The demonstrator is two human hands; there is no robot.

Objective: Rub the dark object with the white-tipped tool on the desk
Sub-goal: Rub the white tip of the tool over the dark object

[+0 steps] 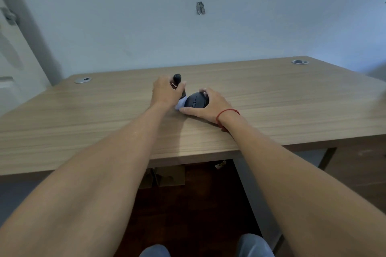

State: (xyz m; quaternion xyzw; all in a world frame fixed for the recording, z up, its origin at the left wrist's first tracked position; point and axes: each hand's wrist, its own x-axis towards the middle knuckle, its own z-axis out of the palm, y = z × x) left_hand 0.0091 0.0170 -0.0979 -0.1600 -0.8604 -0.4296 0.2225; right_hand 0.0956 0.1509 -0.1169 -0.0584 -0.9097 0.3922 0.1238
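Observation:
A dark computer mouse (196, 100) lies on the wooden desk (83, 123) near its middle. My right hand (208, 104) wraps around the mouse from the right, thumb along its near edge. My left hand (166, 93) grips a tool with a black handle (177, 78) that sticks up past my fingers. The tool's white tip (181, 104) shows below my left hand and touches the left side of the mouse. A red string circles my right wrist.
Two round cable grommets sit in the desk's far corners, one at the left (83, 79) and one at the right (300, 62). A plain wall rises right behind the desk. The desk's front edge runs just under my forearms.

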